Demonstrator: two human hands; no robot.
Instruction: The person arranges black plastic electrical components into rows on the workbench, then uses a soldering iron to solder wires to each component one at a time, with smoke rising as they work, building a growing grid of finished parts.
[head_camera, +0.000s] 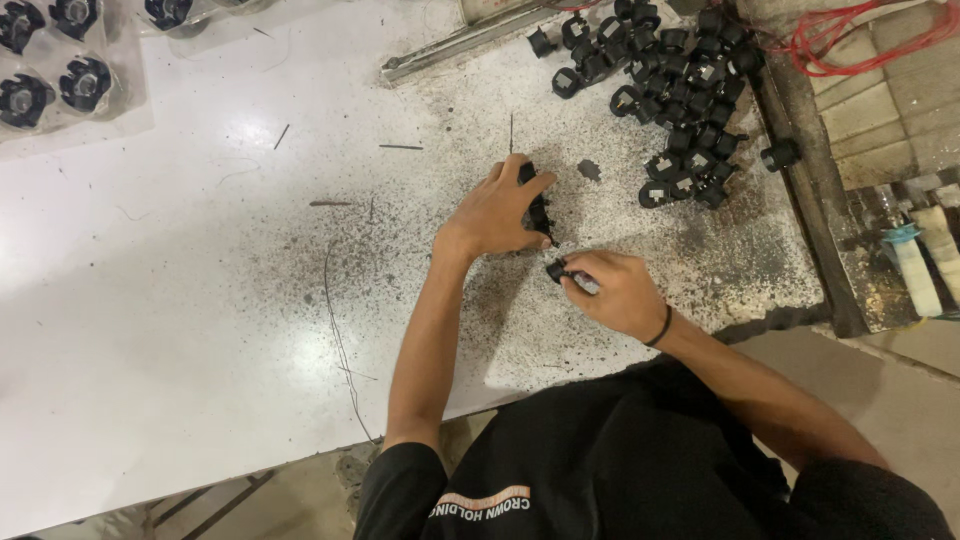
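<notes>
On the white, speckled and grimy table (200, 300), near its front edge, the left hand (498, 212) lies palm-down over a short row of small black plastic ring-shaped parts (538, 212), its fingers curled around the row and holding it steady. Just below, the right hand (617, 293) pinches one more small black plastic part (556, 269) between thumb and fingertips, close to the lower end of the row. Judging by this, only a few pieces are lined up, while a large heap of matching black moulded parts (680, 90) waits well apart at the table's far right, so most of the work looks left. Clear plastic trays with round black pieces (60, 70) sit at the far left. The parts look hard, matt and ribbed; thin dark wires (340, 320) and dust scatter the smooth surface.
</notes>
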